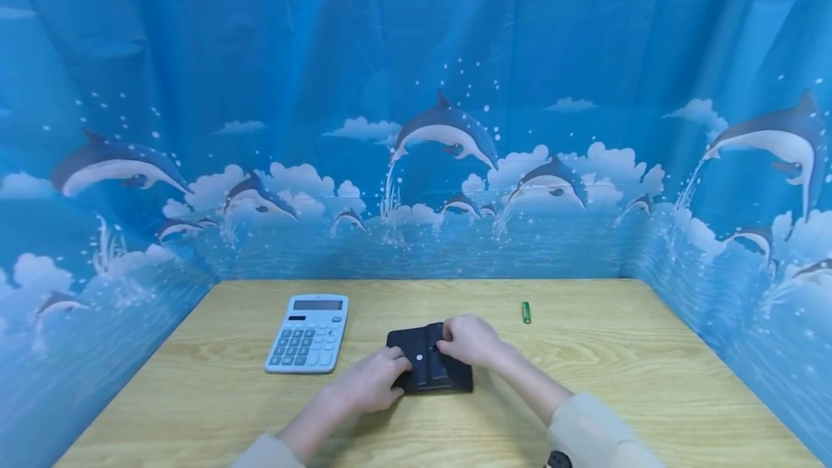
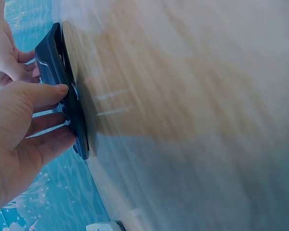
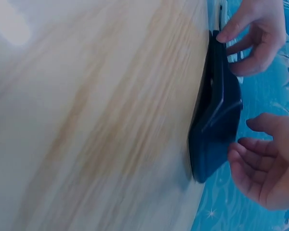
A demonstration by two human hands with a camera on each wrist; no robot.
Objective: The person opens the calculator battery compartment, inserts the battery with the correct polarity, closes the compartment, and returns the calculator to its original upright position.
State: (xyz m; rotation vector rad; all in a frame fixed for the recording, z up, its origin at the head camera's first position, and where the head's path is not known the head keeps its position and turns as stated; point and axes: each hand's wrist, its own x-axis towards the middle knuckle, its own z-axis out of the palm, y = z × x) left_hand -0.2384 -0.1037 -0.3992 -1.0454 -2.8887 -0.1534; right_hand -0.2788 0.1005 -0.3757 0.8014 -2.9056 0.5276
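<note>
A black folding case, like a wallet, lies on the table with a small white dot near its middle. The left hand grips its left edge, thumb at the near side and fingers on top; in the left wrist view that hand holds the edge of the case. Over the upper right part of the case is the right hand, fingers bent. In the right wrist view the right hand's curled fingertips are at the surface of the case, the thumb apart from it.
A light blue calculator lies left of the case. A small green battery-like cylinder is at the back right of the wooden table. Blue dolphin-print curtains surround the table's back and sides.
</note>
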